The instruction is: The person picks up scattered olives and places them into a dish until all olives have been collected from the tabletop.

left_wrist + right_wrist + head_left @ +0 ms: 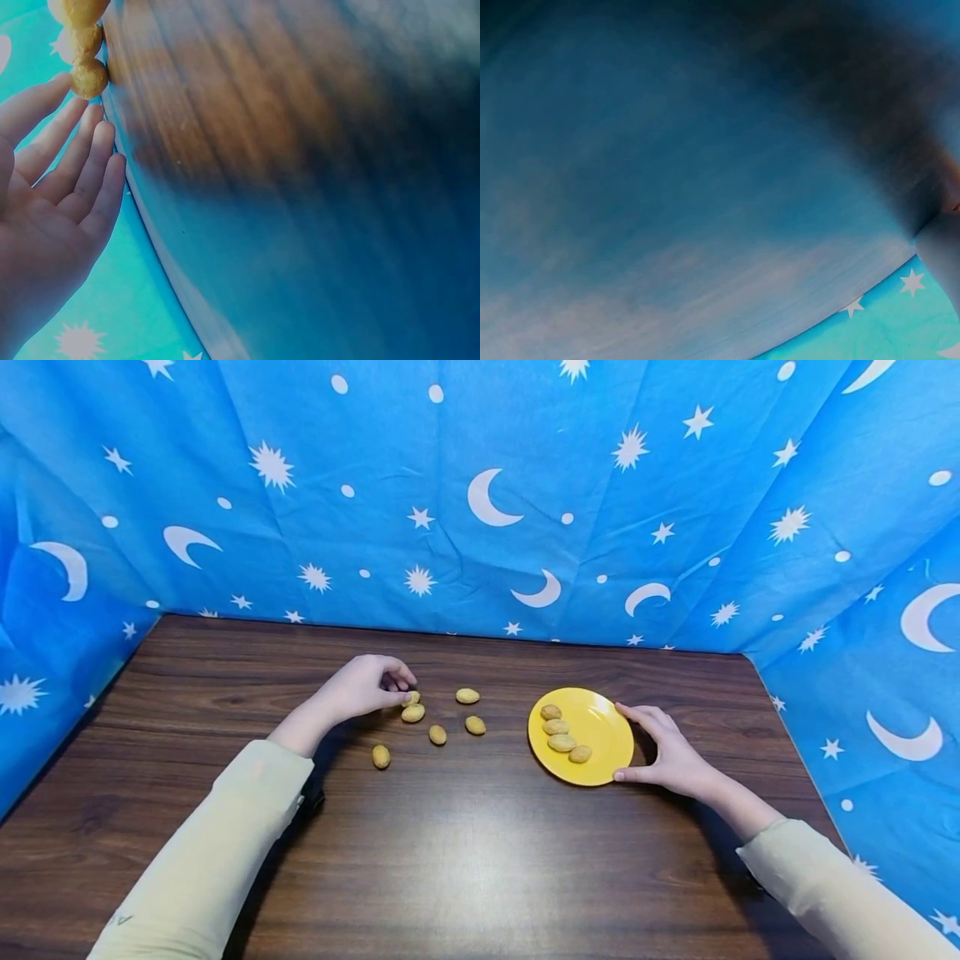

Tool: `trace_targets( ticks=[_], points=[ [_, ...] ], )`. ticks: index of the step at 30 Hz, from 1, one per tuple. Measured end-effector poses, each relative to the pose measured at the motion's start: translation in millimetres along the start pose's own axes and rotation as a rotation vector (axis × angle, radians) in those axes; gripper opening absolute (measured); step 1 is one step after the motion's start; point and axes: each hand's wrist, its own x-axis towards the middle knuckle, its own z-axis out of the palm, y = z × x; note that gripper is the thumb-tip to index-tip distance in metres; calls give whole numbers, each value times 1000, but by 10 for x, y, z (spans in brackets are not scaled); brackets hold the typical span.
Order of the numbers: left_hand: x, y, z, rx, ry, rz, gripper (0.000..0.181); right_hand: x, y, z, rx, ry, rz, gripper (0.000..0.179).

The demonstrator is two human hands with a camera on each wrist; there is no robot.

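In the head view, my left hand (365, 685) is over the table, thumb tip and fingertips right at a small oval, yellow-brown nut-like piece (411, 698). The left wrist view has this hand (56, 172) palm visible, fingers fairly straight, with the lowest nut-like piece (89, 79) between thumb tip and fingertips. Another such piece (412, 714) lies close beside it. My right hand (667, 756) holds the right rim of a round yellow plate (607, 739), thumb and fingers spread along the edge. Several nut-like pieces (561, 742) sit in a row on the plate's left half.
More loose pieces lie between hand and plate, among them one toward the back (467, 696) and one nearer the front (381, 757). The brown wood-grain table (450, 860) meets a blue cloth (420, 543) with white moons and stars behind and at both sides.
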Motion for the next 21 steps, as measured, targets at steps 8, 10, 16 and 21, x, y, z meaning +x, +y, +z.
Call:
trace_targets(
  ticks=[8, 10, 16, 21],
  points=[
    [-15, -11, 0, -38, -32, -5, 17, 1, 17, 15, -5, 5, -7, 98],
    [-14, -11, 5, -44, -36, -8, 17, -2, 21, 16, -7, 7, -5, 98],
    [-5, -15, 27, -32, -54, -4, 12, -9, 17, 13, -8, 5, -1, 98],
    [-9, -3, 26, -19, -53, 6, 11, 0, 15, 6, -10, 6, -4, 98]
  ],
)
